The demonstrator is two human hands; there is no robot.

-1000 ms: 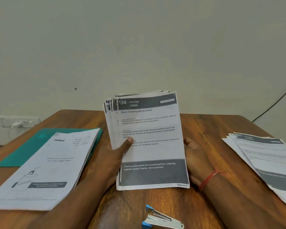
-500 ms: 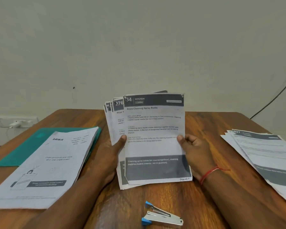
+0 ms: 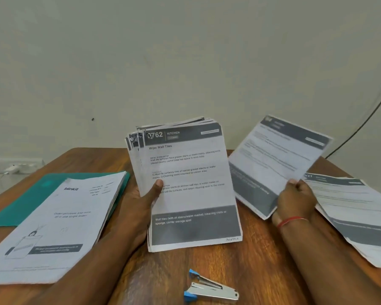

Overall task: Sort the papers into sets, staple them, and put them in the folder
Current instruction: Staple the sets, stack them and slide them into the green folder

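Now left grip clasps stack, right grip pinches sheet; stapler nearby, folder under printout.

Wooden table across the lower frame, backed by a plain pale wall bearing a small dark mark. Left edge: white wall socket with plug inserted. Right edge: black cable running diagonally.

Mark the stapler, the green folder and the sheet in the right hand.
stapler (image 3: pixel 213 291): head view, on its silver body.
green folder (image 3: pixel 29 198): head view, on its bare cover.
single sheet (image 3: pixel 275 155): head view, on its printed middle.
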